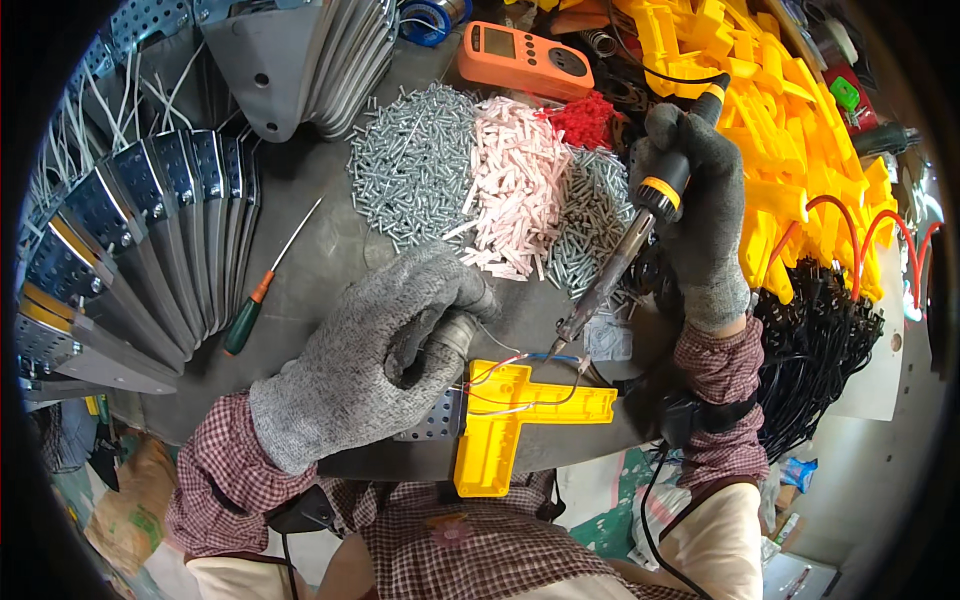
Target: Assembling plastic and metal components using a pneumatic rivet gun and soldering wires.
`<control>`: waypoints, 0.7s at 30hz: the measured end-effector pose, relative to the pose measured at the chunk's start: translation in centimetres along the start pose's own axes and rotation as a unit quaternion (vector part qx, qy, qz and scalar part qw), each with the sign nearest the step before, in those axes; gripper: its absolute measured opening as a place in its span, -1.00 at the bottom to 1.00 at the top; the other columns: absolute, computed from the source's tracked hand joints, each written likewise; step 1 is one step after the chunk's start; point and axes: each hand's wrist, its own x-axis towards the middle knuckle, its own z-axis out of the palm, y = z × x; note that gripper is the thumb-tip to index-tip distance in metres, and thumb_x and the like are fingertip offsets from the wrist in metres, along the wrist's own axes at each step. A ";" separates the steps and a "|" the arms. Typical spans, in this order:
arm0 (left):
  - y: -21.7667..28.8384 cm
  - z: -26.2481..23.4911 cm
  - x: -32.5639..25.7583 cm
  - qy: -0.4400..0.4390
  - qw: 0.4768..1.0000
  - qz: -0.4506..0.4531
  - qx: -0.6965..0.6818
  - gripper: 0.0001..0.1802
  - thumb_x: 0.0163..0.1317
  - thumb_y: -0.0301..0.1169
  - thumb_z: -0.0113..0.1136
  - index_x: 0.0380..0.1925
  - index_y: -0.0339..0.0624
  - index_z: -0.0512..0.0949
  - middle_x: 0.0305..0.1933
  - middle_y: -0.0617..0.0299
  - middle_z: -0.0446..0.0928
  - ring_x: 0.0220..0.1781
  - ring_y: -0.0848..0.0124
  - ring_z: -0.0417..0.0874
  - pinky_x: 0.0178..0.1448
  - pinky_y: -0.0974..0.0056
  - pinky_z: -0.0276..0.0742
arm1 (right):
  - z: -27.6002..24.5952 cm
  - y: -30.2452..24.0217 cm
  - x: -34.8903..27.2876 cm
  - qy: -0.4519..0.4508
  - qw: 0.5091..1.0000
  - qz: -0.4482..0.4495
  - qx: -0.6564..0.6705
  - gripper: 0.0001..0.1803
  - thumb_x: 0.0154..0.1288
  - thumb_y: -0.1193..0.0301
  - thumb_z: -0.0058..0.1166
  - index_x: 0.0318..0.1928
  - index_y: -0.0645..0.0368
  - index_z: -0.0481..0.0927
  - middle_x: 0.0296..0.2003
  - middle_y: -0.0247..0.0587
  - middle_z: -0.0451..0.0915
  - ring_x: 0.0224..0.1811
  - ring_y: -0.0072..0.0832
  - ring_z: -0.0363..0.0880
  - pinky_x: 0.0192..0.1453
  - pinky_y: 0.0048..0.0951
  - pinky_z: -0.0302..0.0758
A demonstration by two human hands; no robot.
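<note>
While left-hand fingers (440, 300) pinch wire, yellow housing (510, 415) lies below.

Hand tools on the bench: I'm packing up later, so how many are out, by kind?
Soldering iron, held in the right hand: 1
Screwdriver, green handle, lying loose: 1
Orange handheld meter: 1
Total: 3
</note>
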 end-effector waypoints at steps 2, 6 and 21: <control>0.1 0.7 0.1 0.030 0.998 -0.017 -0.044 -0.76 0.23 -0.58 0.18 -0.09 -0.18 0.51 -0.13 0.08 0.52 -0.12 0.15 0.62 0.01 0.12 0.55 | -0.3 0.3 0.1 -0.044 0.998 0.025 0.029 -0.68 0.47 0.23 -0.15 -0.33 0.18 0.52 -0.45 -0.43 0.46 -0.44 -0.70 0.42 -0.29 -0.59 0.40; 0.1 1.1 0.5 0.039 0.999 0.007 -0.034 -0.78 0.21 -0.57 0.19 -0.14 -0.19 0.50 -0.17 0.10 0.50 -0.14 0.13 0.60 -0.01 0.11 0.53 | 0.2 1.3 -0.2 -0.053 0.995 0.018 0.082 -0.73 0.51 0.24 -0.06 -0.14 0.23 0.46 -0.35 -0.38 0.42 -0.35 -0.58 0.47 -0.27 -0.56 0.52; -0.5 0.9 -0.1 0.000 0.996 0.064 0.067 -0.35 0.24 -0.68 0.17 0.32 -0.13 0.26 -0.05 0.14 0.61 0.04 0.22 0.68 0.46 -0.04 0.32 | 0.1 1.6 -0.1 -0.033 0.999 0.028 0.026 -0.69 0.48 0.22 -0.02 -0.12 0.26 0.47 -0.33 -0.34 0.47 -0.36 -0.58 0.50 -0.30 -0.58 0.56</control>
